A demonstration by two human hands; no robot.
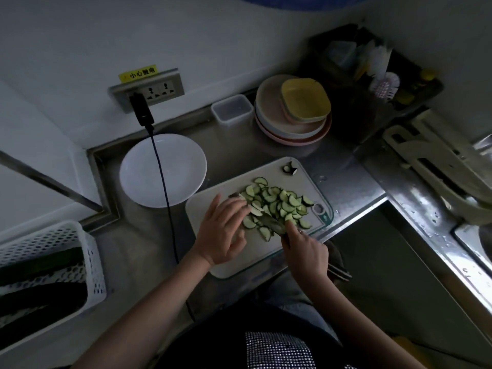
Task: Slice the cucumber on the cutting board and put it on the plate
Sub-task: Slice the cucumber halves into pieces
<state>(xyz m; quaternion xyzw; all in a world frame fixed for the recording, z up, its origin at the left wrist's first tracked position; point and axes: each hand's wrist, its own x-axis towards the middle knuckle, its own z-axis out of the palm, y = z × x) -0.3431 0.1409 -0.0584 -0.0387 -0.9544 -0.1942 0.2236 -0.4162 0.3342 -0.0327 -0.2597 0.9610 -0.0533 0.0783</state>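
A heap of half-moon cucumber slices [279,203] lies on the white cutting board [213,265] at the counter's front. My right hand [306,251] grips the handle of a knife [271,222] whose blade lies flat under the slices, its tip pointing up left. My left hand [226,230] has its fingers spread and rests against the left side of the heap, over the blade. Two cucumber end pieces [290,169] sit at the board's far corner. The white plate [143,179] stands bare to the left of the board.
A black cable [165,198] runs from a wall socket across the plate. A white basket [48,283] with dark vegetables sits at the left. Stacked plates and a yellow bowl [295,110] and a clear box [231,109] stand behind. A sink edge [439,243] lies at the right.
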